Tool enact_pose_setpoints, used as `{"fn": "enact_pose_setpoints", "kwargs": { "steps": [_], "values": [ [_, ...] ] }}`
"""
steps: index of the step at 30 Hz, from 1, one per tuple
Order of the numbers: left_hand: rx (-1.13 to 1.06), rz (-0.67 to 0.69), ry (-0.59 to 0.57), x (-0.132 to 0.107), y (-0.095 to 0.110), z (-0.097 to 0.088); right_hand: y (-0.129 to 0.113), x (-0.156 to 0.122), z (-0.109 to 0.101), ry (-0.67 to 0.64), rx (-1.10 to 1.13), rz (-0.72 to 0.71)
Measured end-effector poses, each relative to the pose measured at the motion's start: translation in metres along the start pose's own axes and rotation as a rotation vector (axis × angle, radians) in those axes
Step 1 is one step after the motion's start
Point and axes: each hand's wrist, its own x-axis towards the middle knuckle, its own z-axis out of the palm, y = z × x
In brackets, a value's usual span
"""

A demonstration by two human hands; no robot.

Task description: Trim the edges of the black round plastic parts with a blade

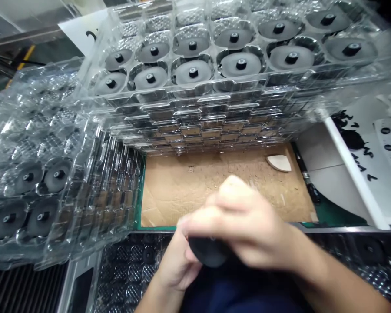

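Observation:
A dark round disc (211, 253) is held low in the middle of the view, close to my body. My left hand (179, 265) grips it from the left side, thumb and fingers closed on its edge. Curled over the top of the disc is my right hand (244, 221), blurred by motion. Its fingers are closed, and whatever sits inside them is hidden. Beyond my hands, a clear plastic tray (215, 87) tops a stack and holds several black discs (241, 64) with raised centre hubs.
More clear trays (84, 174) with discs stand at the left. Brown cardboard (176, 187) covers the work surface, bearing a pale wedge-shaped piece (279, 163). A black marker (308, 180) lies beside it. At the right, a white divider (355, 169) borders small black scraps (352, 139).

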Motion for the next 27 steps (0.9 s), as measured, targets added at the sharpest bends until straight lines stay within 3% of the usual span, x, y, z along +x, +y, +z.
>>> {"fn": "enact_pose_setpoints", "kwargs": {
  "steps": [3, 6, 9, 11, 13, 15, 17, 18, 20, 21, 24, 27],
  "values": [
    [-0.1, -0.038, -0.079, -0.003, 0.003, 0.001, 0.027, -0.017, 0.003, 0.177, -0.104, 0.428],
    [-0.159, -0.061, -0.099, -0.005, 0.004, -0.004, 0.047, -0.05, 0.027, 0.102, -0.077, 0.675],
    [-0.17, -0.071, -0.094, -0.003, 0.0, -0.011, 0.055, -0.082, 0.058, -0.01, 0.023, 0.695],
    [-0.182, -0.087, -0.119, -0.002, -0.001, -0.012, 0.054, -0.09, 0.065, -0.024, 0.057, 0.704],
    [-0.196, -0.106, -0.184, -0.001, 0.001, -0.008, 0.047, -0.084, 0.055, 0.026, 0.069, 0.722],
    [-0.199, -0.141, -0.247, 0.001, 0.005, 0.0, 0.032, -0.066, 0.034, 0.174, 0.086, 0.696],
    [-0.177, -0.208, -0.28, 0.004, 0.006, 0.008, 0.014, -0.044, 0.013, 0.286, 0.122, 0.521],
    [-0.166, -0.242, -0.288, 0.005, 0.006, 0.01, 0.007, -0.034, 0.004, 0.263, 0.125, 0.381],
    [-0.152, -0.294, -0.295, 0.008, 0.003, 0.012, -0.003, -0.019, -0.007, 0.089, 0.089, 0.13],
    [-0.151, -0.306, -0.296, 0.009, 0.0, 0.01, -0.003, -0.015, -0.011, -0.022, 0.052, 0.072],
    [-0.195, -0.321, -0.295, 0.008, -0.005, 0.002, 0.003, -0.021, -0.023, -0.191, -0.041, 0.187],
    [-0.263, -0.301, -0.286, 0.005, -0.002, -0.005, 0.007, -0.047, -0.026, -0.173, 0.167, 0.377]
  ]
}}
